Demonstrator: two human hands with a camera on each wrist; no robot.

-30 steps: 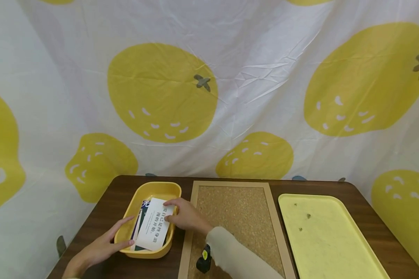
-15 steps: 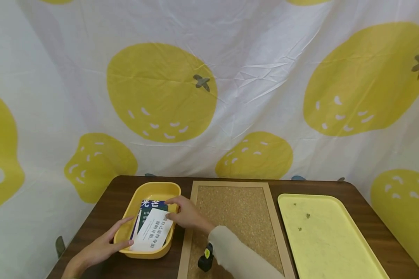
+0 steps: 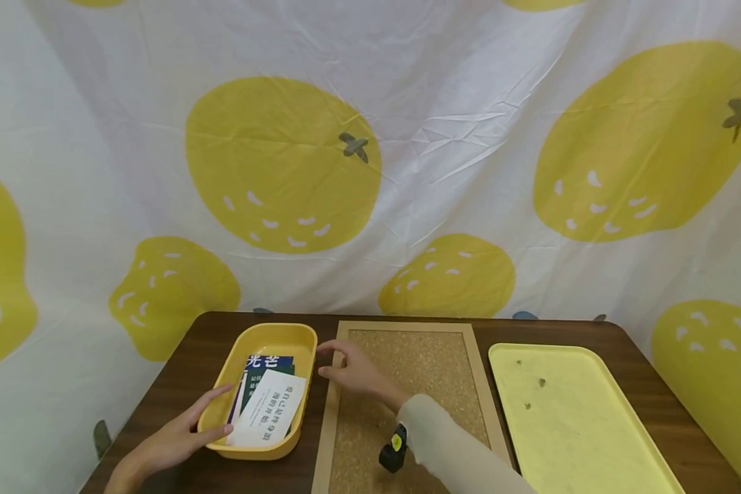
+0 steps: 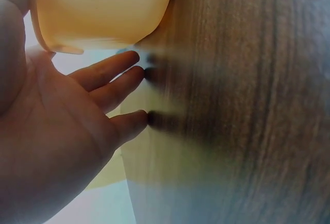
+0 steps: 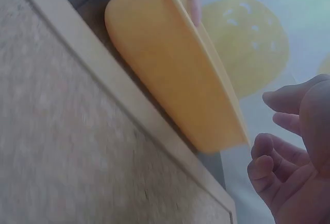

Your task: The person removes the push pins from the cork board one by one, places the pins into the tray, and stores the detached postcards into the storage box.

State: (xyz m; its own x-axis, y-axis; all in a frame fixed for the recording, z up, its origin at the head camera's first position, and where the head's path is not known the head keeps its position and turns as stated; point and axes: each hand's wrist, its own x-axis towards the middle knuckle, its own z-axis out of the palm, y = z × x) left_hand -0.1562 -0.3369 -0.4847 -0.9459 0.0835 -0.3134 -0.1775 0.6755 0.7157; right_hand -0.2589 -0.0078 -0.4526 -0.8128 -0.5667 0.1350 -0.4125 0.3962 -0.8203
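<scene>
A yellow plastic bin [image 3: 284, 334] stands on the left part of the table. Inside it a white card with printed characters [image 3: 270, 406] lies askew over dark blue [image 3: 284, 360] and green printed pieces. My left hand [image 3: 182, 429] rests at the bin's left rim, thumb and index finger over the edge. In the left wrist view, its other fingers [image 4: 121, 87] stretch out beside the bin, tips close to the tabletop. My right hand [image 3: 361, 370] hovers just right of the bin above the corkboard [image 3: 426, 370], fingers loosely bent around nothing.
The wood-framed corkboard lies mid-table, right beside the bin. Farther right is a pale yellow tray [image 3: 568, 412] with several small dark marks. A lemon-print cloth [image 3: 420, 171] hangs behind the dark wooden table [image 3: 179, 370].
The white card has slid down and turned, uncovering more of the blue and green pieces. My right hand has let go of it and moved right, out of the bin. My left hand stays put.
</scene>
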